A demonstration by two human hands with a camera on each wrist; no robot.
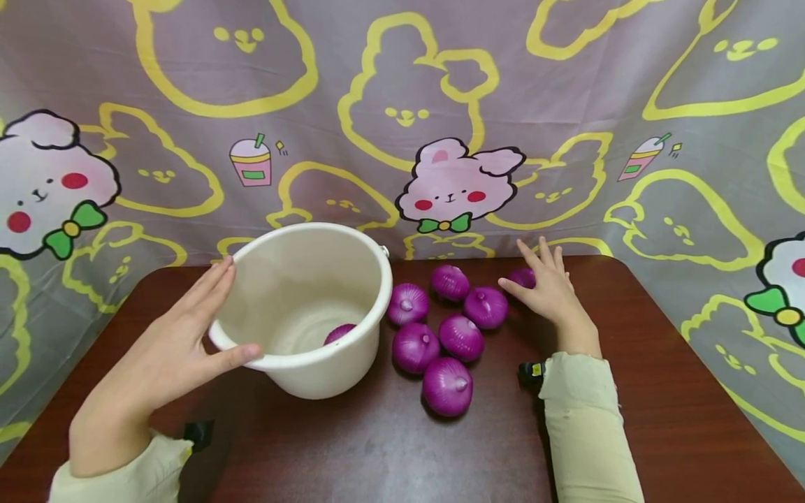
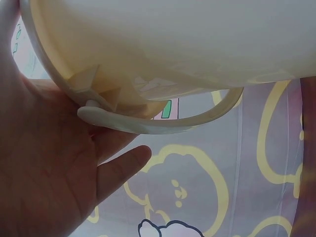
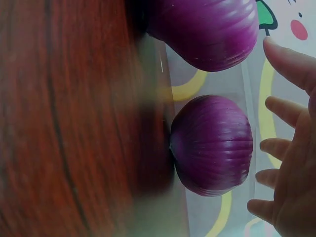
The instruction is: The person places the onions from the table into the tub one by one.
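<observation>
A cream-white bucket stands upright on the left half of the table, with one purple onion partly visible inside. My left hand rests against the bucket's left rim, thumb spread apart from the straight fingers. The left wrist view shows that hand beside the bucket's handle. At the back right, my right hand is over another purple onion, fingers spread and holding nothing. In the right wrist view, the fingers are apart from the nearest onion. Several more purple onions sit between bucket and right hand.
The dark wooden table ends at a patterned fabric backdrop behind the bucket and onions. A small black device is on the right wrist, and another black piece is at the left cuff.
</observation>
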